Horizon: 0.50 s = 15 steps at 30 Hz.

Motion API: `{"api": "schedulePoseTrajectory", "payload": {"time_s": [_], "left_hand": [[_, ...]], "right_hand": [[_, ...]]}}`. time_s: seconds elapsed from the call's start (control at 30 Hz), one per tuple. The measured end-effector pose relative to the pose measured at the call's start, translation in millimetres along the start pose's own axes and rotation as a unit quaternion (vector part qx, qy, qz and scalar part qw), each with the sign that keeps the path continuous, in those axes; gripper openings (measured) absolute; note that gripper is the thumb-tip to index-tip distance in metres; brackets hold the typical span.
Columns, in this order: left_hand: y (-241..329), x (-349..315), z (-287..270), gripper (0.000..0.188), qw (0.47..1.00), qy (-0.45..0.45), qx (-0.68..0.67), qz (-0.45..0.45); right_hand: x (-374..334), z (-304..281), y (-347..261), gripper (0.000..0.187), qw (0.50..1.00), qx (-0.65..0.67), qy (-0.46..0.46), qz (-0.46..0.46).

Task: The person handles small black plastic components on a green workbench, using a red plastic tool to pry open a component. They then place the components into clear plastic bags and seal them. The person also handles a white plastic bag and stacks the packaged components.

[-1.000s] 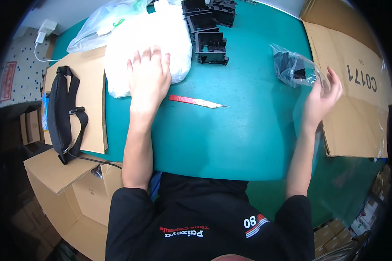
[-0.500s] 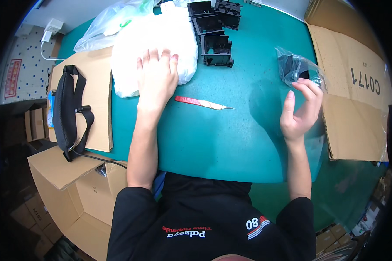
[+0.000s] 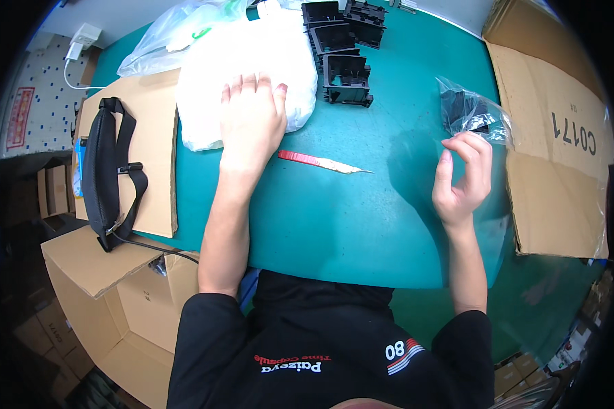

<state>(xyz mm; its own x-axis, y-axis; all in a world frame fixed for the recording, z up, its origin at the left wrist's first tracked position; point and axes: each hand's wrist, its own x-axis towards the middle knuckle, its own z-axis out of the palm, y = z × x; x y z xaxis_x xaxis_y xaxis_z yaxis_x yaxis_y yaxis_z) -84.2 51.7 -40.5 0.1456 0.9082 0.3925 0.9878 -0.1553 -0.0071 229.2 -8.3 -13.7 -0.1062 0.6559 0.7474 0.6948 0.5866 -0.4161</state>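
Note:
My left hand (image 3: 254, 126) lies palm down, fingers stretched out, on a bulging white plastic bag (image 3: 201, 105). Over the right part of the green table, my right hand (image 3: 465, 178) is raised with loosely bent fingers. A gap shows between its thumb and fingers, and I see nothing held there. Just beyond its fingertips rests a clear plastic bag (image 3: 498, 121) with black parts inside. Between my hands is a thin hooked tool (image 3: 324, 163), its handle wrapped red and whitish, its metal tip pointing right.
Several black plastic housings (image 3: 348, 80) stand at the back of the green table (image 3: 348, 238). A cardboard box (image 3: 552, 157) borders the right side. On the left, a black belt bag (image 3: 106, 174) lies on a cardboard sheet (image 3: 158, 170), above an open carton (image 3: 126, 307).
My right hand has moved slightly left and nearer to me, away from the clear bag, its fingers more bent. My left hand stays on the white bag. The whole view has shifted a little.

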Motion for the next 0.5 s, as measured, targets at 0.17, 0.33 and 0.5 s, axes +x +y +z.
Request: {"api": "schedulePoseTrajectory", "payload": {"time_s": [0.17, 0.33, 0.5], "left_hand": [[0.7, 1.4, 0.0, 0.038, 0.998, -0.018, -0.055, -0.012], [0.0, 0.6, -3.3, 0.037, 0.999, -0.018, -0.003, -0.030], [-3.3, -0.1, 0.6, 0.028, 0.998, 0.049, -0.033, -0.006]], "right_hand": [[0.1, -0.5, -1.2, 0.020, 1.000, -0.005, -0.003, -0.004], [0.7, -0.5, -2.9, 0.021, 1.000, 0.004, 0.000, -0.011], [-1.3, -0.5, -2.2, 0.021, 1.000, -0.004, -0.001, -0.017]]}}
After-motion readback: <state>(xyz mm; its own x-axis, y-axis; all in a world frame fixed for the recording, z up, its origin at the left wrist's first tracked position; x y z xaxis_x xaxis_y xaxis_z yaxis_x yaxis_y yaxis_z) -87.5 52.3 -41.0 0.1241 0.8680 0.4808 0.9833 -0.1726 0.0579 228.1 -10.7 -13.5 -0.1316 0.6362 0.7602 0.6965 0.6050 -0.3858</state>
